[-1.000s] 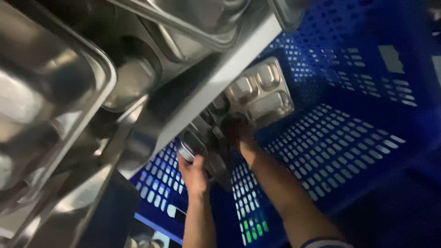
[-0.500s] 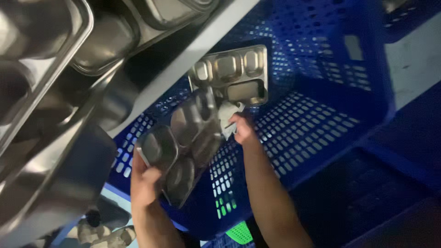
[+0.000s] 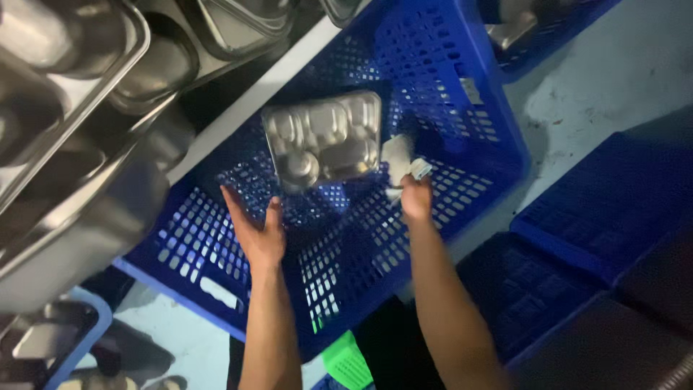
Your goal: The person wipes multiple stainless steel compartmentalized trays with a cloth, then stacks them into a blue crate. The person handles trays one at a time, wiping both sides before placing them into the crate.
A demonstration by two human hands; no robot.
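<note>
My left hand (image 3: 258, 232) is spread, palm up, holding nothing; steel compartment tray (image 3: 325, 139) lies flat in the blue crate (image 3: 462, 123) just ahead of it, apart from the fingers. Right hand (image 3: 416, 196) pinches a white cloth (image 3: 399, 159) just right of the tray. Best to slide the open palm under the near edge, level. Stacked trays (image 3: 79, 108) left are blurred; the tray's underside and the crate's near wall are hidden

Big blue perforated plastic crate (image 3: 462, 94) sits on the pale concrete floor (image 3: 613, 79), and a compartmented stainless steel tray (image 3: 325, 141) lies flat on its slotted bottom. More dark blue crates (image 3: 599, 209) rest on the floor alongside.
</note>
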